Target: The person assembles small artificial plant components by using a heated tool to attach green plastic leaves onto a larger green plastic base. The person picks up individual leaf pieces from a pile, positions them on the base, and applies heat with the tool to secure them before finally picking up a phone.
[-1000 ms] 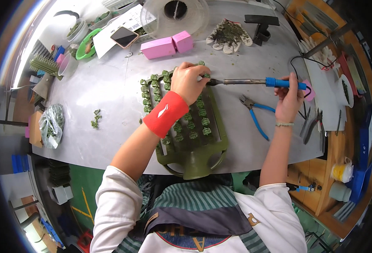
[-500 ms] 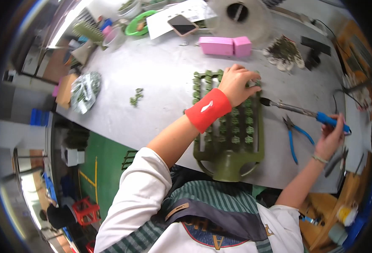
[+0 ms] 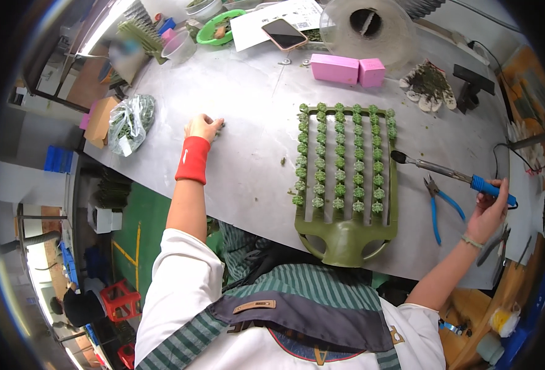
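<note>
In front of me lies an olive-green slotted plastic frame (image 3: 341,237), shaped like a broad paddle with its neck toward me. Small green succulent-like rosettes (image 3: 340,151) line its bars in rows. Left of the frame, my left hand (image 3: 203,128), with a red wristband, is low over the table. Its fingers are pinched together at a small green rosette piece (image 3: 220,126), mostly hidden by them. On the right, my right hand (image 3: 490,213) is closed around the blue handle of a soldering iron (image 3: 445,172). The iron's dark, spoon-shaped tip points at the frame's right side.
Blue-handled pliers (image 3: 438,206) lie between frame and right hand. Behind are pink blocks (image 3: 346,69), a phone (image 3: 283,34), a stained glove (image 3: 428,86) and a large clear reel (image 3: 337,37). A clear bag of green pieces (image 3: 130,126) sits at the table's left edge.
My left hand has moved from the frame's upper right leftward to the loose green pieces on the table. The rosette rows are now uncovered. My right hand still holds the iron.
</note>
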A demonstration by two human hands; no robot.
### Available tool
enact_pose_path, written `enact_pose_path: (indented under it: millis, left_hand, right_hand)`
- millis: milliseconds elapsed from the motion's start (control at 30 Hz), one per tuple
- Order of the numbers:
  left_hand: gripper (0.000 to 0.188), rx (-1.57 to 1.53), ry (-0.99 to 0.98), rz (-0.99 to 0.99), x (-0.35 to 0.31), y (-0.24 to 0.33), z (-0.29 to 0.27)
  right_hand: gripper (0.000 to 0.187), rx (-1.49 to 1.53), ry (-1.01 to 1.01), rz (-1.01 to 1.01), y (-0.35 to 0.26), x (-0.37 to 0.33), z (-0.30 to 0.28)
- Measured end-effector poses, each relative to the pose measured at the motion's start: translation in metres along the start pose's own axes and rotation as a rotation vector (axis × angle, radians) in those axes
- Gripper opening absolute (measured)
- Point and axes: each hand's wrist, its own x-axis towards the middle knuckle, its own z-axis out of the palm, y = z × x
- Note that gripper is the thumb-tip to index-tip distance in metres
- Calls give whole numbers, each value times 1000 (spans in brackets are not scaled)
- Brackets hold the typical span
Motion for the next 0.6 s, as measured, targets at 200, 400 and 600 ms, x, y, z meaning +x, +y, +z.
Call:
enact_pose_path:
  millis: [200, 400, 600]
  left_hand:
    - [22, -569, -16, 469, -44, 69, 0]
    - [20, -792, -477, 865, -158, 192, -3]
    - [25, -625, -140, 1108, -190, 241, 32]
  right_hand:
    - [27, -31, -9, -39, -3, -4, 1]
    - [29, -11, -15, -58, -9, -10, 5]
    - [28, 41, -60, -40, 9, -5, 2]
